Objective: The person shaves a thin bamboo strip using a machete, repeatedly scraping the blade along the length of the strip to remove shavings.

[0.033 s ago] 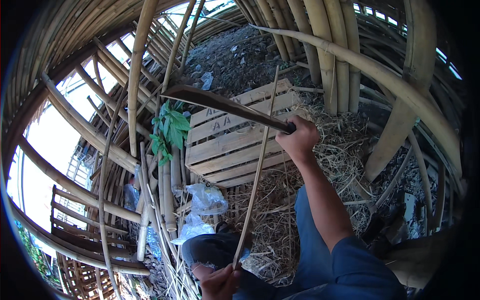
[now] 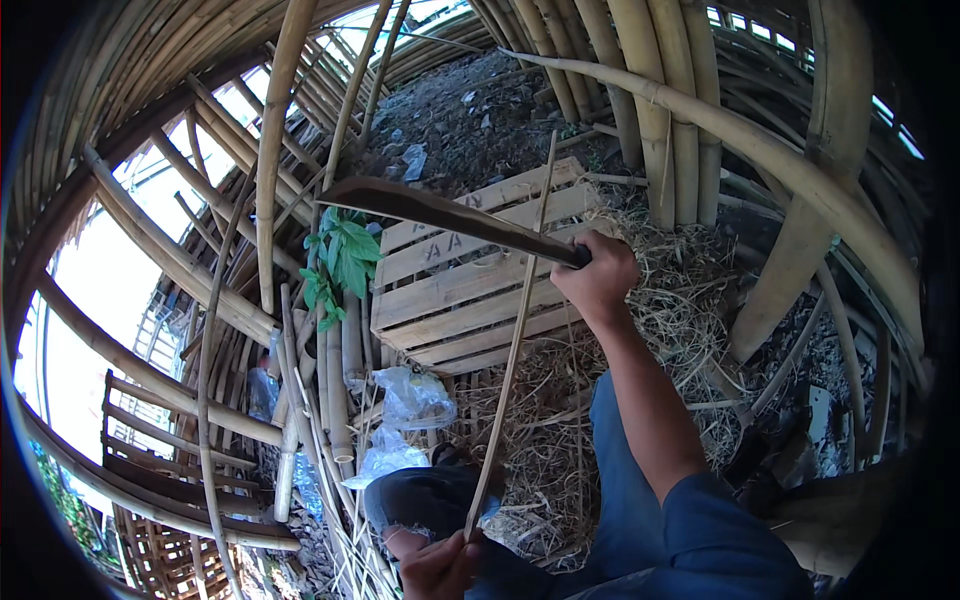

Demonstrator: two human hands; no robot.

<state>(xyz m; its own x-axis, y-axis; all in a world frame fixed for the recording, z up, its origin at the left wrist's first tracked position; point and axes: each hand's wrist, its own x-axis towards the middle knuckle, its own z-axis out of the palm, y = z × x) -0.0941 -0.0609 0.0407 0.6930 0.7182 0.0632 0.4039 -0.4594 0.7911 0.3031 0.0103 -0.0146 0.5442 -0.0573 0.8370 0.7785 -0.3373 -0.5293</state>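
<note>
Around me stand thick bamboo poles (image 2: pixel 660 110), arching overhead and bending with the lens toward the rim. Below them, on a bed of dry straw (image 2: pixel 680 310), lies a pale wooden pallet (image 2: pixel 460 290), its slats running left to right, tilted slightly up at the right side.

My right hand (image 2: pixel 600 278) is clenched around the handle of a long dark machete (image 2: pixel 450 212). The blade's long axis runs from that grip up and to the left, across the pallet, and its broad curved tip points toward the leafy green plant (image 2: pixel 340 262) standing just beside the pallet's left edge. The blade hangs above the slats; I cannot tell whether it touches them.

My left hand (image 2: pixel 440 565), low in the view, is closed around the bottom end of a thin bamboo strip (image 2: pixel 512 340). The strip's long axis is nearly upright, leaning a little to the right, and it rises from that hand past my knee, across the pallet, and passes the machete near its handle, its top pointing at the dark soil beyond.

Crumpled clear plastic bags (image 2: pixel 410 400) lie just left of the strip, near the pallet's lower corner.
</note>
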